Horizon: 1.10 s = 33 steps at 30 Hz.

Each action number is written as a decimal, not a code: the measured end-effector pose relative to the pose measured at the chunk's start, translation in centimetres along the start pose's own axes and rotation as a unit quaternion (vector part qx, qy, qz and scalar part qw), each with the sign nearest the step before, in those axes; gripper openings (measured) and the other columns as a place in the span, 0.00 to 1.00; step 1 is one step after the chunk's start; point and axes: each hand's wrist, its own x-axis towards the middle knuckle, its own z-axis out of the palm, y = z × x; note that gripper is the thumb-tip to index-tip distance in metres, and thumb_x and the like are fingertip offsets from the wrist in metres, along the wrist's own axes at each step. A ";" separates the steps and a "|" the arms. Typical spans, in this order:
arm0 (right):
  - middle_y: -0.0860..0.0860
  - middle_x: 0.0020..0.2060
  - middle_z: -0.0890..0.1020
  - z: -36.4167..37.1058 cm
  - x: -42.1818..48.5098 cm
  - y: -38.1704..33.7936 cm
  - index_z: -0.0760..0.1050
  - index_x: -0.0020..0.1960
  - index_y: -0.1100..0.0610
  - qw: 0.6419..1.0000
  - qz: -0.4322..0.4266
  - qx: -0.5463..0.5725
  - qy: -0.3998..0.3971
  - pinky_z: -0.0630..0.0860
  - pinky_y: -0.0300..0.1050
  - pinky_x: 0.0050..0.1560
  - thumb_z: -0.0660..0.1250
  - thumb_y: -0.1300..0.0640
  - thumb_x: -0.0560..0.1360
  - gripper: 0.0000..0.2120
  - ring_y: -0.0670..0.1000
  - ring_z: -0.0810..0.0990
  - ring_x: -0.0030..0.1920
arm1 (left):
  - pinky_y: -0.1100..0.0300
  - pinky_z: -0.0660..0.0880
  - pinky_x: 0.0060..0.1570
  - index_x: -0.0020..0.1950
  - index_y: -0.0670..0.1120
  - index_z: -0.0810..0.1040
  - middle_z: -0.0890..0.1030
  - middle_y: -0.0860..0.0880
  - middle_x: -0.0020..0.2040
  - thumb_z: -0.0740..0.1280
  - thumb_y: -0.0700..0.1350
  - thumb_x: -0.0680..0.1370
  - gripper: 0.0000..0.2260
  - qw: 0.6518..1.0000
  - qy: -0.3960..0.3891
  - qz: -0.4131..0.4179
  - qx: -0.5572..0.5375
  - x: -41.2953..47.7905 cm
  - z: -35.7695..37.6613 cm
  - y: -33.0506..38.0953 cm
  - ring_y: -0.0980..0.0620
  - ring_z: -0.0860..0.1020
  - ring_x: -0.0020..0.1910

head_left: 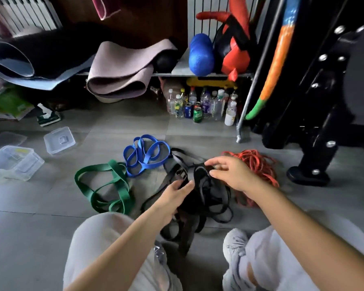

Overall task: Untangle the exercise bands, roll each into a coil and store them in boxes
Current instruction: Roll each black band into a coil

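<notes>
On the floor [51, 206], left grip [174, 193] holds and right grip [229, 173] pinches the black tangle [206, 198]. Green band [105, 185], blue band [145, 156] and red band [259, 162] lie uncoiled, and the boxes [15, 162] look unused so far.

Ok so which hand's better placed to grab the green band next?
Probably the left hand: it touches the black tangle on the side where the green band lies. The right hand pinches the tangle farther off, by the orange band.

Band colours I see
Green band [120, 181], blue band [156, 162], black tangle [200, 185], orange-red band [256, 158], plain grey floor [51, 206].
</notes>
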 end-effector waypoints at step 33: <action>0.38 0.44 0.84 -3.5 -7.4 -6.9 0.79 0.47 0.38 0.960 -0.248 0.132 0.023 0.76 0.34 0.53 0.66 0.57 0.75 0.13 0.40 0.82 0.49 | 0.62 0.79 0.39 0.51 0.41 0.80 0.84 0.46 0.39 0.69 0.40 0.74 0.06 0.929 -0.014 0.371 -0.006 -11.2 1.3 11.2 0.52 0.81 0.37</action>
